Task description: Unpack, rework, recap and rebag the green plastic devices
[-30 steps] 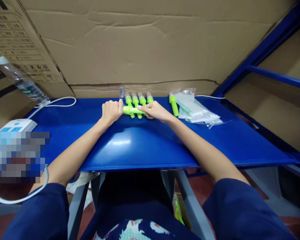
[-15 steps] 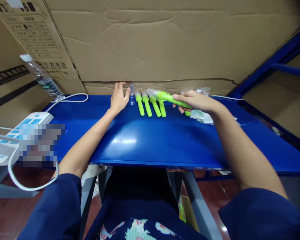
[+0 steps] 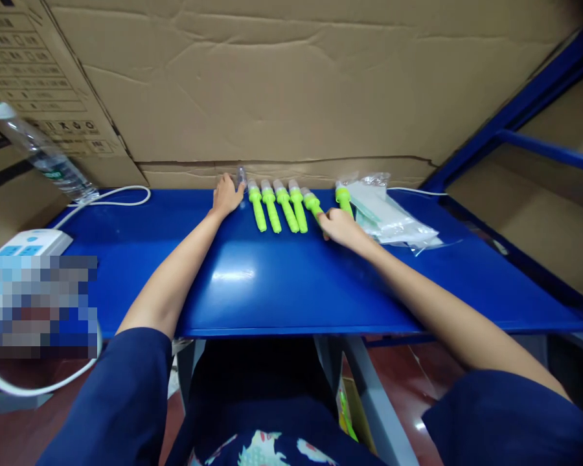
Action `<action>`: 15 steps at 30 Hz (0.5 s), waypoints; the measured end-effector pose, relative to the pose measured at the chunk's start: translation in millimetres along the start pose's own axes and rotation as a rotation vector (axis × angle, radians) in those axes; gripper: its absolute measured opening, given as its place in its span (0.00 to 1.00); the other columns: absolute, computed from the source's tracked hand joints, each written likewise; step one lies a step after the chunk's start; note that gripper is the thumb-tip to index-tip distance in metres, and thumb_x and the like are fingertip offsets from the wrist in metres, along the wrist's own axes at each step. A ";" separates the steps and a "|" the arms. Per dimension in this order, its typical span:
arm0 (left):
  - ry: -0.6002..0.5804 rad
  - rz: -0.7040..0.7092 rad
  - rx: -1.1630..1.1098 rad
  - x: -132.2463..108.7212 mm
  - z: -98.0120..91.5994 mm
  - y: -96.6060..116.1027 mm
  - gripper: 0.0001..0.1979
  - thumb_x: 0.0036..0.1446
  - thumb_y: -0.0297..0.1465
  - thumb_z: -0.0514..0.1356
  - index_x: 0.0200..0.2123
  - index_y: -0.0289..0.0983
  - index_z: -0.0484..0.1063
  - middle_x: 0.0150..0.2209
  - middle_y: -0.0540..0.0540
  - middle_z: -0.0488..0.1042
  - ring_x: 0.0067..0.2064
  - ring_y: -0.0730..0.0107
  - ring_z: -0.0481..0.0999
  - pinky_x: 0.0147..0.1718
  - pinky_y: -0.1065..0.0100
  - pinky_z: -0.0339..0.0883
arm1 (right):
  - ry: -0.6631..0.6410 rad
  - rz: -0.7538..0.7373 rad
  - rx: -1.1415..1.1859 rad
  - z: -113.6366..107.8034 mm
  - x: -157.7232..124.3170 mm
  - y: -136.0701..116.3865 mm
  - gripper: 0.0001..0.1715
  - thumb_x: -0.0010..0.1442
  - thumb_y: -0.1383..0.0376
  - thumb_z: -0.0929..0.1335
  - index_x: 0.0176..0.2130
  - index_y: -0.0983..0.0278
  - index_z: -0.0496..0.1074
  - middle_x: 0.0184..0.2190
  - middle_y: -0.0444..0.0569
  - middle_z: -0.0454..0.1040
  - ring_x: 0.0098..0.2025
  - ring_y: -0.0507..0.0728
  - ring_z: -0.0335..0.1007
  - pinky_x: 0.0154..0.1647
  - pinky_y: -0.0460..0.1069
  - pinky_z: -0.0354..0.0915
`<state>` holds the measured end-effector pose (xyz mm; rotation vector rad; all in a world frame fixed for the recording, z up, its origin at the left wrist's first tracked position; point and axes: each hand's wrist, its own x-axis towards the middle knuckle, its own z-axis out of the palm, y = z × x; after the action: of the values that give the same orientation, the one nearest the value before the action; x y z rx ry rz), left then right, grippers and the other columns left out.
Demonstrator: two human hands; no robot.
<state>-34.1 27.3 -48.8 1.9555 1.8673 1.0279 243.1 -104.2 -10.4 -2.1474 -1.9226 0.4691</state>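
Several lime-green sticks with clear caps [image 3: 271, 210] lie side by side at the back of the blue table, caps toward the cardboard. My right hand [image 3: 339, 226] is closed on the lower end of the rightmost green stick in the row [image 3: 311, 202], which is tilted beside the others. Another green stick [image 3: 342, 197] lies apart, just beyond that hand. My left hand [image 3: 227, 195] rests on the table left of the row, fingers apart, its thumb side by a small clear cap-like piece [image 3: 241, 176].
Clear plastic bags [image 3: 393, 217] lie right of my right hand. A water bottle [image 3: 48, 158] leans at the left by a power strip [image 3: 34, 244] with white cables. Cardboard [image 3: 282, 84] stands behind the blue table [image 3: 252, 291], and a blue metal frame [image 3: 519, 103] at the right.
My right hand has brought the green stick down onto the table at the row's right end. The other sticks now lie more evenly. The view has shifted to the right.
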 end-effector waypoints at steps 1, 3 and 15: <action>0.006 0.000 0.004 1.4 1.2 0.7 0.22 0.68 0.37 0.57 0.61 0.31 0.65 0.65 0.23 0.69 0.70 0.41 0.68 0.68 0.46 0.58 | 0.012 -0.004 -0.057 2.5 -0.3 -2.2 0.28 0.75 0.58 0.58 0.34 0.69 0.78 0.34 0.64 0.81 0.43 0.66 0.80 0.49 0.54 0.69; 0.021 0.009 0.006 3.4 2.8 1.7 0.21 0.69 0.37 0.57 0.60 0.32 0.65 0.64 0.25 0.71 0.69 0.43 0.70 0.67 0.47 0.60 | 0.031 -0.011 -0.153 6.1 -0.9 -4.9 0.27 0.74 0.55 0.60 0.47 0.72 0.79 0.45 0.69 0.81 0.51 0.71 0.80 0.50 0.58 0.70; 0.118 -0.015 0.050 12.3 1.1 15.9 0.18 0.64 0.43 0.61 0.52 0.39 0.74 0.59 0.30 0.77 0.63 0.39 0.74 0.64 0.40 0.61 | 0.380 0.096 -0.268 -10.8 40.9 21.4 0.29 0.71 0.64 0.62 0.64 0.80 0.66 0.57 0.80 0.72 0.58 0.77 0.75 0.55 0.65 0.69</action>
<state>-22.0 37.0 -35.9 1.9440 1.9842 1.1255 270.7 -65.7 -11.9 -2.2897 -1.7522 -0.1861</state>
